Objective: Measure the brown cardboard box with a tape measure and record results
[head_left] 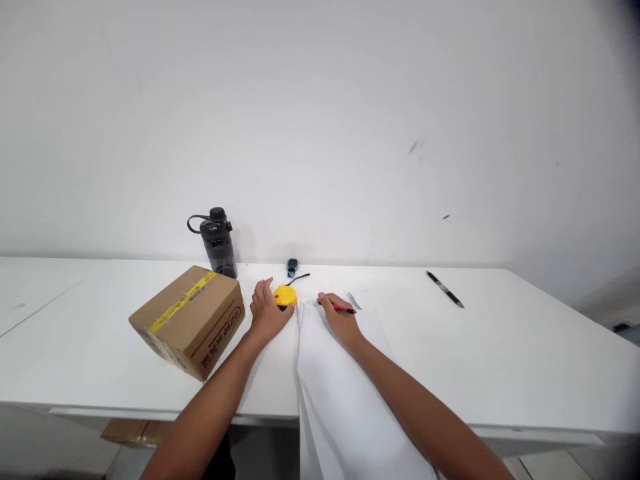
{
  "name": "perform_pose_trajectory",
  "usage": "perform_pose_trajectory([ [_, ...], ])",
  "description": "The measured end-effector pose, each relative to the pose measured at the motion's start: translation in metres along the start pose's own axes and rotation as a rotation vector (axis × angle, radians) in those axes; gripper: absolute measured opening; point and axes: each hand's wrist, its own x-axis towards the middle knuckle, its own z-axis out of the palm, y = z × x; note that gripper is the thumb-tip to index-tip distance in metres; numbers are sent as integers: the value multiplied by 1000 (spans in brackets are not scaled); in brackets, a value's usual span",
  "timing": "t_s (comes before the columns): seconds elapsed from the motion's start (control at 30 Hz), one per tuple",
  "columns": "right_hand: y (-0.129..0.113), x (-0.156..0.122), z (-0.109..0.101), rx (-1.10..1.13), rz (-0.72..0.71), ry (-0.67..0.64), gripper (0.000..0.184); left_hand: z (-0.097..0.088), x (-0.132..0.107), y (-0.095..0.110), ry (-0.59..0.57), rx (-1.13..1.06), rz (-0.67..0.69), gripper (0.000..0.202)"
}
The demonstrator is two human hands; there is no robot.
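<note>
My left hand [267, 311] rests on the white table [525, 333] with its fingers wrapped around a small yellow round object [285, 295], probably a tape measure. My right hand [340, 317] lies on a long white sheet [340, 400] that hangs over the table's front edge. It pinches a red pen [344, 308], tip pointing right. Both forearms reach in from the bottom of the view.
A taped cardboard box [190, 320] sits left of my left hand. Behind stand a dark water bottle [219, 242] and a small blue device with a black cord [293, 267]. A black pen [445, 289] lies far right. A white wall rises behind.
</note>
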Motion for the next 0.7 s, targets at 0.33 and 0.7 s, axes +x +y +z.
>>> perform_pose_trajectory([
  [0.33, 21, 11, -4, -306, -9, 37, 40, -10, 0, -3, -37, -104, -134, 98],
  [0.7, 35, 18, -8, -487, 82, 92, 56, -9, -5, -2, -7, -65, -137, 90],
])
